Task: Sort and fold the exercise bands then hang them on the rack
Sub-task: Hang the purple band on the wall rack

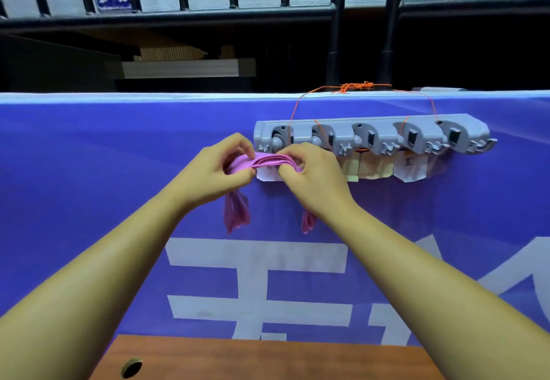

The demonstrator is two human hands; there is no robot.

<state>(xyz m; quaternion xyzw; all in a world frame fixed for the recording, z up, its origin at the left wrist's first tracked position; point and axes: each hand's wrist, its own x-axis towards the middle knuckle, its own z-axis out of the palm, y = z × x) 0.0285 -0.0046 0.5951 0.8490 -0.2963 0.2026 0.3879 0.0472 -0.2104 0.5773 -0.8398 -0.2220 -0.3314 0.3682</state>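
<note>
Left hand (221, 168) and right hand (309, 171) each pinch the limp, light folded pink exercise band (269, 161) by its bends at the gray rack's (372, 135) left end.

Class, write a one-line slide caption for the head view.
The left hand and right hand pinch a folded pink band at the grey rack.

A blue banner (119, 171) hangs below black railings (184, 16), above a wooden table (268, 359).
</note>
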